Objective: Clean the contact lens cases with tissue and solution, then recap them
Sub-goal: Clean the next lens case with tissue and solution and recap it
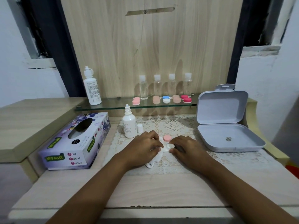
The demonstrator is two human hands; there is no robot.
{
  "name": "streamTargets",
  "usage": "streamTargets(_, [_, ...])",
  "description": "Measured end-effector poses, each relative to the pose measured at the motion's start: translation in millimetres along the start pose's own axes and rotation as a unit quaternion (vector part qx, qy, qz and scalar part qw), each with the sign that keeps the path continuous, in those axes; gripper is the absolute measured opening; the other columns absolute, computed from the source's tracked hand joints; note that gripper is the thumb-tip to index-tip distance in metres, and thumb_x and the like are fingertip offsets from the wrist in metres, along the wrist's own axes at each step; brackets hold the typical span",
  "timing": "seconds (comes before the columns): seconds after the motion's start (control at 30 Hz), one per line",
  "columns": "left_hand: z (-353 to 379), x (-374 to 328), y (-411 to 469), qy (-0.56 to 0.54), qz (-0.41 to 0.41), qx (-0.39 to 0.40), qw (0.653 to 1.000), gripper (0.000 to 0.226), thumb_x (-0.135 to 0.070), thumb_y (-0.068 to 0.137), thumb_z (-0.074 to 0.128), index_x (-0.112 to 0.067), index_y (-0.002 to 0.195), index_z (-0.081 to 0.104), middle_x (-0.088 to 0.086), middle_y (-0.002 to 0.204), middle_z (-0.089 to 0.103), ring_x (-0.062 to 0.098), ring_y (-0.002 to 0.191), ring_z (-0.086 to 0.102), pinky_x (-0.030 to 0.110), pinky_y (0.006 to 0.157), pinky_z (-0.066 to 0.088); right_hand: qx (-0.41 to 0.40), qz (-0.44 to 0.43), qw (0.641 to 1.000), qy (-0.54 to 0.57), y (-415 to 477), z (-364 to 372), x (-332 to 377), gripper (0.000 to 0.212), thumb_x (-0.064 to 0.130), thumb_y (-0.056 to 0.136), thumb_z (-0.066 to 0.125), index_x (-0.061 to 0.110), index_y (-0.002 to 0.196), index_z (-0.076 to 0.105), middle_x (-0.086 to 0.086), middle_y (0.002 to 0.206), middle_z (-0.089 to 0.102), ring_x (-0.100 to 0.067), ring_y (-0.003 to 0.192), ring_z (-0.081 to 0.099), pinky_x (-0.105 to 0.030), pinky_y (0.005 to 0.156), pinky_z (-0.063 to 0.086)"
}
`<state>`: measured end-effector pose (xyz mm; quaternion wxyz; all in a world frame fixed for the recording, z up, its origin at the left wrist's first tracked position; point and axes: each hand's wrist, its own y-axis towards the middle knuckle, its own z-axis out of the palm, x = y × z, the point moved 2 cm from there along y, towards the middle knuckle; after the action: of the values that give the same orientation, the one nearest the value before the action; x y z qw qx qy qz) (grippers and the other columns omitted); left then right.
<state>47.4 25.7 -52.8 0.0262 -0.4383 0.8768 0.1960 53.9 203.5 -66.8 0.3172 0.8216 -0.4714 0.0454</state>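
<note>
On the lace mat lies a contact lens case, its far well closed by a pink cap and its near well white. My left hand pinches a crumpled white tissue against the case's left side. My right hand grips the case from the right with curled fingers. An uncapped small solution bottle stands just behind my left hand, its loose white cap beside it.
A tissue box lies at the left. An open grey plastic box sits at the right. The glass shelf behind carries a tall solution bottle, several clear bottles and several coloured lens cases.
</note>
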Motion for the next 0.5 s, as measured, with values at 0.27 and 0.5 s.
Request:
streamTargets(0.27, [5.6,-1.5,0.2,-0.019,-0.004,-0.006,1.000,0.022,-0.022,0.095,0.050,-0.015,0.109,0.066,-0.010,0.105,0.046,0.011,0.100,0.043,0.035,0.091,0.039,0.002,-0.006,1.000,-0.001,0.0,-0.2,-0.1,0.021,0.021,0.088,0.060,0.015,0.106,0.066,0.002,0.110,0.064,-0.018,0.101,0.053,-0.017,0.075,0.028])
streamTargets(0.5, [0.1,-0.3,-5.5,0.159,0.054,-0.042,0.985,0.038,-0.039,0.091,0.033,-0.028,0.102,0.068,-0.009,0.099,0.058,0.014,0.085,0.055,0.027,0.067,0.031,-0.004,-0.015,1.000,-0.001,0.0,-1.3,0.6,0.018,0.020,0.087,0.061,0.012,0.102,0.067,0.000,0.103,0.066,-0.018,0.095,0.055,-0.018,0.073,0.026])
